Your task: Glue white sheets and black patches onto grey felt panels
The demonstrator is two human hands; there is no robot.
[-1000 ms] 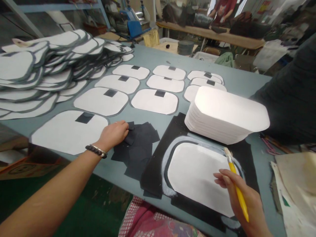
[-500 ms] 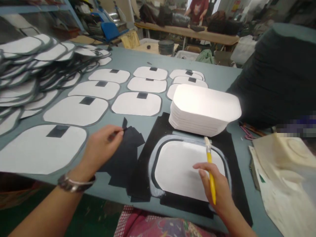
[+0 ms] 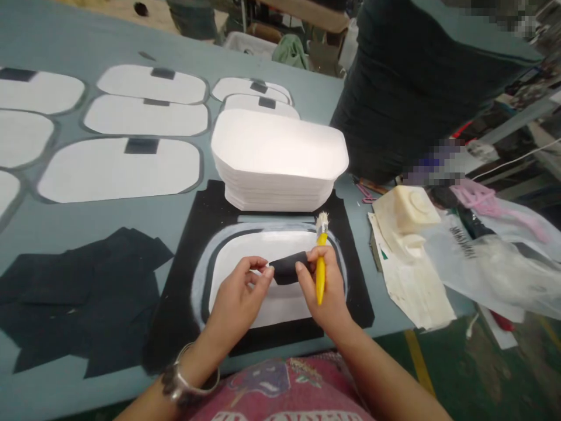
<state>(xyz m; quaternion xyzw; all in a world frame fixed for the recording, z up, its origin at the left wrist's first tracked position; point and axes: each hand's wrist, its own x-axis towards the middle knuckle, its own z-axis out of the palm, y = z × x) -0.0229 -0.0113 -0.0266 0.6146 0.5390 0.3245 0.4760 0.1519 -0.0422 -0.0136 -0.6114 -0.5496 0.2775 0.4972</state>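
Observation:
A small dark fabric patch (image 3: 287, 270) is stretched between my two hands. My left hand (image 3: 240, 292) pinches its left end between thumb and fingertips. At the other end my right hand (image 3: 328, 286) grips it, while also keeping a yellow-handled paintbrush (image 3: 321, 269) upright, bristles up. Below both hands lies a white rounded panel (image 3: 272, 310), bordered by a dark edge and a whitish smeared ring. It rests on a black sheet (image 3: 173, 327). Just beyond it stands a thick stack of white rounded panels (image 3: 280, 158).
Dark fabric pieces (image 3: 83, 292) lie in a loose pile at left. Several white panels with dark patches (image 3: 123, 169) are spread behind. A tall dark fabric stack (image 3: 385, 88) rises at back right. A cream plastic container (image 3: 407, 210) and plastic bags (image 3: 495, 263) sit at right.
My left hand has carried the dark patch right, over the white panel, where my right hand now grips its other end. The brush stays in my right hand. The view has turned right.

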